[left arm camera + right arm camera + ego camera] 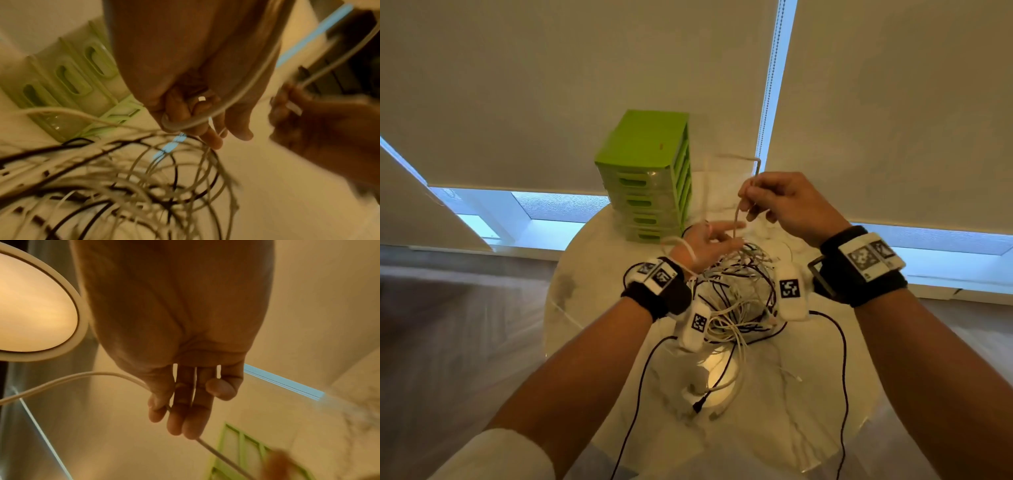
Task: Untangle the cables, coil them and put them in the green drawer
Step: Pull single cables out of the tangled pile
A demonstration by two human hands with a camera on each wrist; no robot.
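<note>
Your right hand (pixel 787 202) sits just right of the frame's centre in the head view, raised above the table, its fingers curled round a white cable (pixel 736 219) that rises past the knuckles and drops toward the heap. In the right wrist view the same cable (pixel 115 376) enters from the left edge and passes under your thumb and fingers. Your left hand (pixel 705 248) is lower and just left of it, palm up with the index finger stretched out; a loop of the cable (pixel 205 120) hooks round its fingers. The tangle of white and black cables (pixel 736 294) lies mid-frame on the round marble table (pixel 791 394), between your wrists. The green drawer unit (pixel 650 178) stands above the tangle at the table's far edge, all drawers closed.
</note>
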